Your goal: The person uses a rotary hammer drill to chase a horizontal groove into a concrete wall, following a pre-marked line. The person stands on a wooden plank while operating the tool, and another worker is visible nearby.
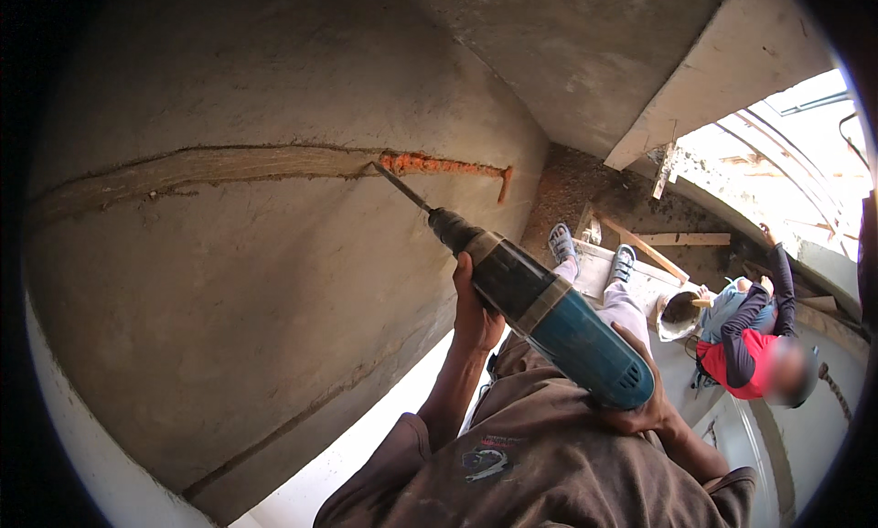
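A teal and black rotary hammer drill (544,309) lies across my front, its long chisel bit (402,186) pointing up and left. My left hand (476,309) is closed around the front of the tool's body, just behind the chuck. At the rear end, my right hand (645,395) grips the tool, its fingers partly hidden by the housing. The bit's tip meets a grey plastered wall (274,281) at the left end of a rough groove (444,165) showing orange-red brick. From there a smoother band of mortar (229,165) runs left along the wall.
My feet in sandals (562,243) stand on a pale board (599,267). To the right, a person in a red vest and cap (754,354) is beside a bucket (679,314). Wooden planks (649,245) lie beyond, near a bright opening (777,153).
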{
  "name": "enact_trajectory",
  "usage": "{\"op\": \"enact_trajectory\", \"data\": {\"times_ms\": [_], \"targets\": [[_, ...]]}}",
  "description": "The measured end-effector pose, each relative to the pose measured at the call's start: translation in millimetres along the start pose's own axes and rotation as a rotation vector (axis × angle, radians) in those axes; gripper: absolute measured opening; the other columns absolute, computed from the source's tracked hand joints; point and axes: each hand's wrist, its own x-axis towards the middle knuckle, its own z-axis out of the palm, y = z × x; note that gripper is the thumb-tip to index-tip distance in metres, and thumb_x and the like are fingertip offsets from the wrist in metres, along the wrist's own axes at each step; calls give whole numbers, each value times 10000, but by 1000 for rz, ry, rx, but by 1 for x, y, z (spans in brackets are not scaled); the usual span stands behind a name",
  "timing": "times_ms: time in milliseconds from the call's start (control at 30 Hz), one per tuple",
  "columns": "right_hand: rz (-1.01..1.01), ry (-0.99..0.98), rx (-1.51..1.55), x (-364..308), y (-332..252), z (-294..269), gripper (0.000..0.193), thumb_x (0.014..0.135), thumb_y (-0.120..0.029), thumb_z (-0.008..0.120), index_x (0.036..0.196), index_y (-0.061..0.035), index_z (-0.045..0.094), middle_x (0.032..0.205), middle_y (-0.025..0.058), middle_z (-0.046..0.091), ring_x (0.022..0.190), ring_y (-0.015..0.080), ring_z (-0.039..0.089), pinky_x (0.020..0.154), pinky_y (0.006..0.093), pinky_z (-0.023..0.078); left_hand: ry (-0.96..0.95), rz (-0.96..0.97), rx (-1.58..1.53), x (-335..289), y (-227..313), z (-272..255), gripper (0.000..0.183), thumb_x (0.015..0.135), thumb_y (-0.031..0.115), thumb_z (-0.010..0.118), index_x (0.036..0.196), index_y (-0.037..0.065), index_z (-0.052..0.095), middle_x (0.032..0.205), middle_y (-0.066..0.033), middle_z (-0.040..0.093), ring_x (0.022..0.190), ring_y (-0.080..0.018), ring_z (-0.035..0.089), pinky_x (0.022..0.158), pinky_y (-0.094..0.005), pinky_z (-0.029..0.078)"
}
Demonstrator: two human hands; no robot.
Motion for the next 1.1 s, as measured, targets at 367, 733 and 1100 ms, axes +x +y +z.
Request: {"op": "enact_trajectory", "data": {"times_ms": [367,733,1100], "targets": [[-200,-83,43,36,20,-5,1132,628,-212,836,1541,19,208,1518,209,387,1413,270,384,1168,368,278,-72,35,-9,29,1,-21,544,994,571,485,1312,133,529,1226,-18,639,1152,-166,616,1031,-356,479],[-98,-61,67,30,-22,19,1084,657,-201,822,1543,-7,229,1490,212,424,1395,300,416,1173,386,279,-117,48,62,12,21,-12,569,981,642,436,1206,144,595,1112,-22,694,1055,-155,670,965,-364,531],[-136,-100,137,12,-23,-15,1073,665,-167,817,1540,17,225,1453,203,462,1360,272,446,1153,365,299,-25,103,112,-5,-1,6,560,981,623,459,1261,150,561,1167,-13,669,1101,-157,648,998,-373,507]]}}
